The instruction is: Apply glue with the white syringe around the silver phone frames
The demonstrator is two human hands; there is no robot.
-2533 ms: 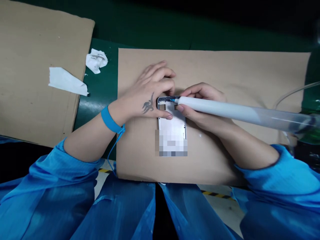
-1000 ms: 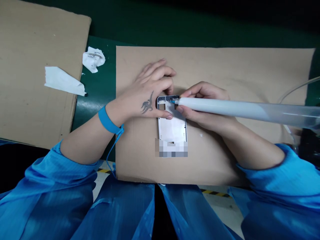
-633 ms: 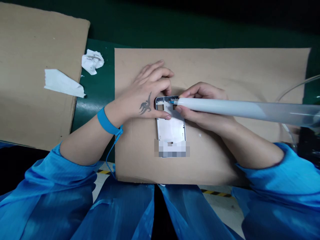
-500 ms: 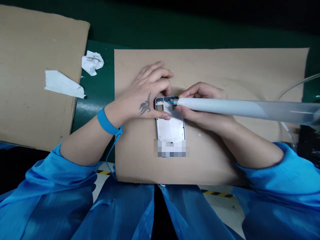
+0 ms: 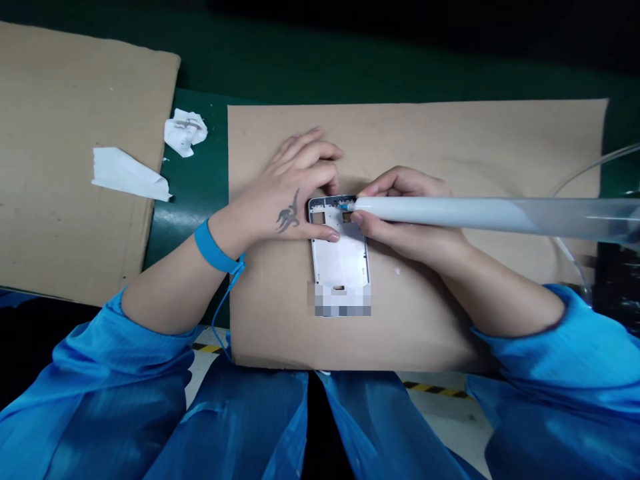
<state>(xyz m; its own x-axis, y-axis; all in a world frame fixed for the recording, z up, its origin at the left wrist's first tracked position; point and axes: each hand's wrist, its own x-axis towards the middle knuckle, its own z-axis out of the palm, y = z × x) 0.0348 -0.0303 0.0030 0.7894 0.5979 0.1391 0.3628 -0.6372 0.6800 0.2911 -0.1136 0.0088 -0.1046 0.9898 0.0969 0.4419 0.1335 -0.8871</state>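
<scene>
A person's left hand (image 5: pixel 293 193) pins a white phone mid-frame (image 5: pixel 340 257) at the center of a cardboard sheet (image 5: pixel 475 147), thumb on its face, fingers together and curled past its top edge. The right hand (image 5: pixel 405 217), fingers clamped around a translucent dispensing syringe (image 5: pixel 450 209), holds the blue tip at that edge; the barrel runs toward 3 o'clock.

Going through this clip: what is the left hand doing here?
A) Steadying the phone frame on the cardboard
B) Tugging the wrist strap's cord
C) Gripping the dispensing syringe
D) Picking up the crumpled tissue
A: the left hand has its thumb on the metal phone frame, which lies on the cardboard sheet, while the right hand holds the dispensing syringe.
</scene>
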